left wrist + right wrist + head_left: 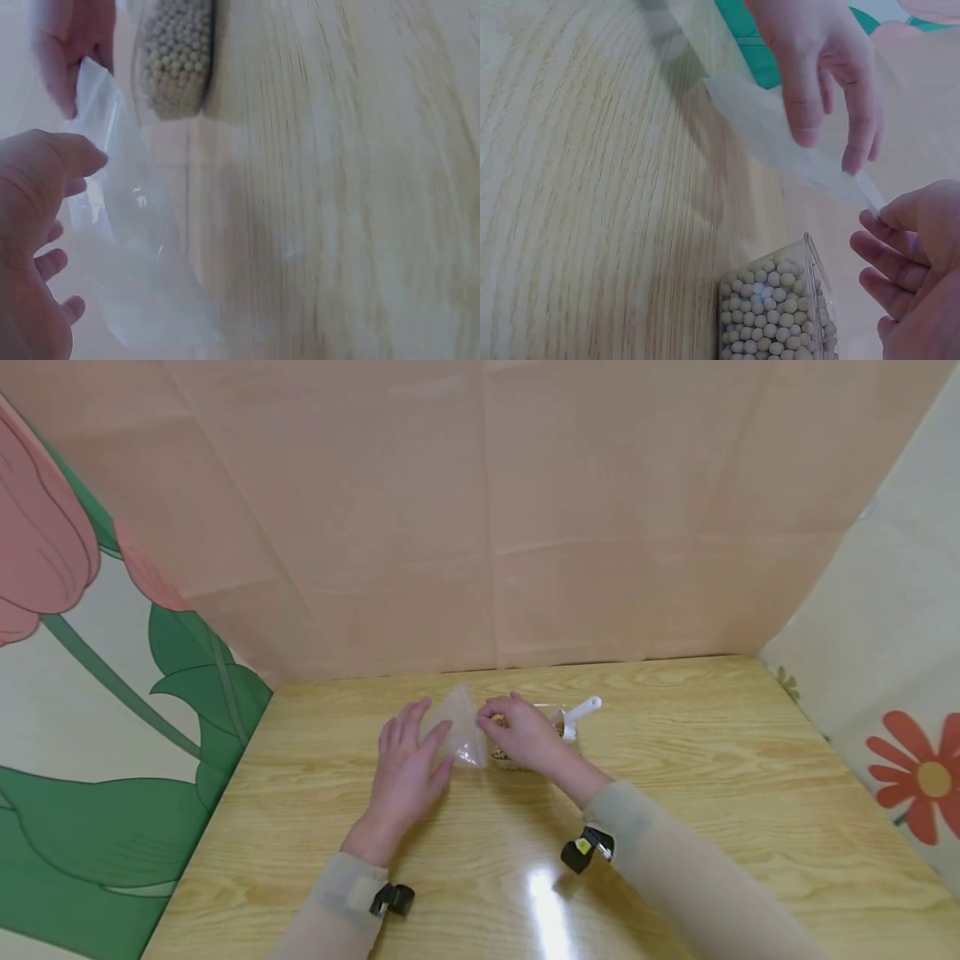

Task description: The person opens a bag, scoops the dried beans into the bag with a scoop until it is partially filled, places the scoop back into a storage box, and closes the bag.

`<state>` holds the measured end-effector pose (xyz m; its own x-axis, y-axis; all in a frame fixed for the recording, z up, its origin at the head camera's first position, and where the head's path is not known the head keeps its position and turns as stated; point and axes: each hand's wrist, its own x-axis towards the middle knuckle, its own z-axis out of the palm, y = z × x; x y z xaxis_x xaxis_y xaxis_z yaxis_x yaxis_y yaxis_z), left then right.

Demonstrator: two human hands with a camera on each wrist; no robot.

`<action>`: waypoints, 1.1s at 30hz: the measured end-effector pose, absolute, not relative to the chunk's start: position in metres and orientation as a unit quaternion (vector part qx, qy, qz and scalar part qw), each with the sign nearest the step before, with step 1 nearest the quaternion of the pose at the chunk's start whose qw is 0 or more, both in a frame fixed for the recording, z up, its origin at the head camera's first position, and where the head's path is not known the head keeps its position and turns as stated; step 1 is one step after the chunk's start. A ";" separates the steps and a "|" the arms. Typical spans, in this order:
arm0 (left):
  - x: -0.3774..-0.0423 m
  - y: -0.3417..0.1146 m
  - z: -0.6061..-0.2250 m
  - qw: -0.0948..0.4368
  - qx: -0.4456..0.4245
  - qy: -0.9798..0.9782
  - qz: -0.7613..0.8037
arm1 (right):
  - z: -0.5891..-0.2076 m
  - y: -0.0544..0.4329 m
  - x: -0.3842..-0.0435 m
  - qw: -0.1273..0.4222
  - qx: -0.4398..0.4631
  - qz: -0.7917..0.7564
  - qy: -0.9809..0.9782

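Note:
A translucent plastic bag (459,735) hangs upright over the table between my two hands. The thumb and forefinger of my right hand (525,735) pinch its edge, which shows clearly in the right wrist view. Beside the bag is my left hand (405,764), its fingers spread and loosely bent; in the left wrist view its thumb overlaps the bag (142,247). Just below my right hand stands a clear container (807,255) full of small round beige balls (772,315), partly hidden by that hand in the head view. A white-handled scoop (583,708) leans out of it.
All of this is on a light wood-grain table (675,760). A pinkish-beige sheet (487,527) hangs along the table's far edge. Printed flower panels stand at the left (75,710) and right (900,693) sides.

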<state>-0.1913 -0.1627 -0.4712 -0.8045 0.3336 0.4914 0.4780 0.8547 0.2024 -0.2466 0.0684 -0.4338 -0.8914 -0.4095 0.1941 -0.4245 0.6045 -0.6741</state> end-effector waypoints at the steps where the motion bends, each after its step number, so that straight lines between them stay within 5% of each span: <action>1: -0.191 -0.161 -0.471 0.227 -0.213 -0.935 -0.173 | -0.434 0.068 -0.246 0.015 0.236 0.381 -0.894; 13: -0.199 -0.131 -0.464 0.217 -0.112 -0.895 -0.372 | -0.436 0.063 -0.239 0.023 0.227 0.435 -0.871; 20: -0.205 -0.115 -0.456 0.152 -0.047 -0.866 -0.474 | -0.434 0.063 -0.233 0.005 0.172 0.468 -0.867; 33: -0.205 -0.108 -0.459 0.126 -0.022 -0.836 -0.533 | -0.435 0.065 -0.234 -0.016 0.183 0.484 -0.856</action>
